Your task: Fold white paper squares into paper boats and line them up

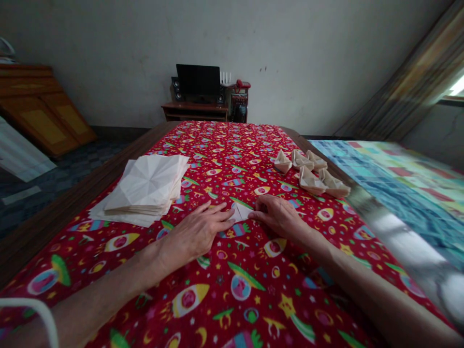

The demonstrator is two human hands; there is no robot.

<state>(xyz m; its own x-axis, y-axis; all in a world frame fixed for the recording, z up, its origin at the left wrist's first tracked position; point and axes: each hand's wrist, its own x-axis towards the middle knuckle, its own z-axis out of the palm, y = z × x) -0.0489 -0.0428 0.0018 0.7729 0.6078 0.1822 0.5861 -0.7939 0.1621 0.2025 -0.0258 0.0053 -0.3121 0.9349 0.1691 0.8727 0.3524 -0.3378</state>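
A small folded piece of white paper (241, 211), triangular at the top, lies flat on the patterned red tablecloth (232, 261) between my hands. My left hand (203, 224) rests palm down with its fingers stretched out, its thumb and fingertips at the paper's left corner. On the other side, the fingers of my right hand (277, 212) are curled, with thumb and forefinger closed at the right corner. Left of my hands is a stack of creased white paper sheets (145, 186). Several folded paper boats (310, 180) stand in a cluster at the right.
Dark wooden table edges (119, 166) show beyond the cloth. A low desk (195, 110) with a black monitor (198, 79) stands against the far wall. A wooden cabinet (43, 108) is at the left, a bed (398, 179) at the right. A white cable (39, 307) curves at lower left.
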